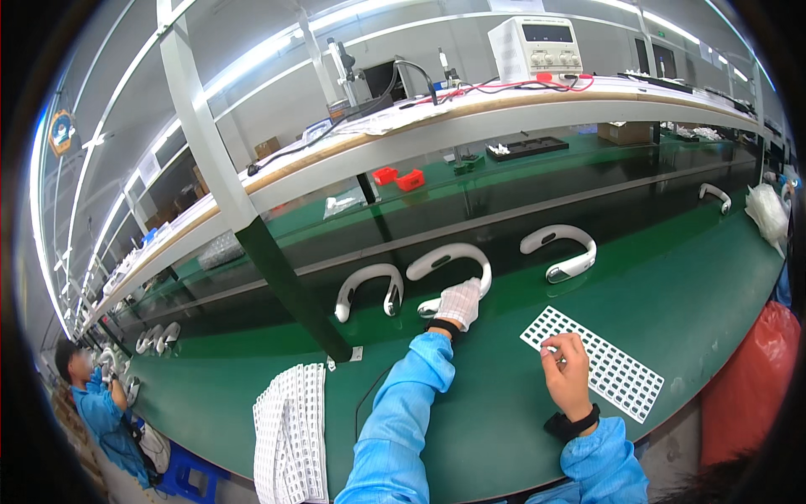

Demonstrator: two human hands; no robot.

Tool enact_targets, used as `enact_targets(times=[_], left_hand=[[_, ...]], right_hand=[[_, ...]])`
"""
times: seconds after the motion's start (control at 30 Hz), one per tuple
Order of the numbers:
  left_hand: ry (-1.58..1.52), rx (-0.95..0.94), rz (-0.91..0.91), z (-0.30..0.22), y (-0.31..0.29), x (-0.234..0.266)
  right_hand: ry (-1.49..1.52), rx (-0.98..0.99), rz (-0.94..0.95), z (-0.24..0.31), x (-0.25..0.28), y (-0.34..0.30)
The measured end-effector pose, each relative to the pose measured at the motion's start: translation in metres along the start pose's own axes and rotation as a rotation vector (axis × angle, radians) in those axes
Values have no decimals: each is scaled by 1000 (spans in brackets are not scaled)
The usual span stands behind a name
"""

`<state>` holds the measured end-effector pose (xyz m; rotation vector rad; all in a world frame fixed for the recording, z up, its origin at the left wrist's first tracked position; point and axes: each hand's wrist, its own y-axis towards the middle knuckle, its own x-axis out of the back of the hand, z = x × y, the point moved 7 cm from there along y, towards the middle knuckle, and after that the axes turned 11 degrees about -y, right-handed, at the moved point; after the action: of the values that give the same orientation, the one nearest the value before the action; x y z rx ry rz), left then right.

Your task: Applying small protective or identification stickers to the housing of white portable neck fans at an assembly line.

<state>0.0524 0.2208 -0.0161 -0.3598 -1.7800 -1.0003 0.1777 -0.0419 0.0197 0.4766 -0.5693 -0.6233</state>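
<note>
My left hand [459,304], in a white glove, is closed on the near side of a white U-shaped neckband device [450,253] lying on the green bench. My bare right hand [567,373] is over a white sheet of small dark labels [623,380]. Its thumb and fingertips are pinched together; whatever is between them is too small to make out. Left of the held device lies another neckband device [369,274]. A third neckband device [579,238] rests to the right, apart from both hands.
A fanned stack of label sheets [290,428] lies at the front left. A dark green post [290,286] rises beside it. Behind runs a dark conveyor belt [512,202], under a shelf holding a power supply [536,49]. A red bag [751,378] hangs at right; a co-worker [105,412] sits far left.
</note>
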Motion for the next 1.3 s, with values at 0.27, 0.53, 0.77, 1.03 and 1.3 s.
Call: enact_targets(times=[0.27, 0.53, 0.77, 1.03, 1.3], left_hand=[[-361, 165, -54, 42, -1, 32], [558, 1036, -135, 181, -73, 96], [10, 1078, 48, 343, -101, 38], [-1580, 1115, -477, 254, -96, 25], [-1973, 611, -443, 136, -63, 92]], right_hand=[[33, -85, -21, -15, 7, 0], [-37, -151, -203, -40, 55, 15], [-395, -236, -31, -82, 87, 21], [-620, -450, 198, -124, 80, -6], [-745, -475, 238, -130, 70, 1]])
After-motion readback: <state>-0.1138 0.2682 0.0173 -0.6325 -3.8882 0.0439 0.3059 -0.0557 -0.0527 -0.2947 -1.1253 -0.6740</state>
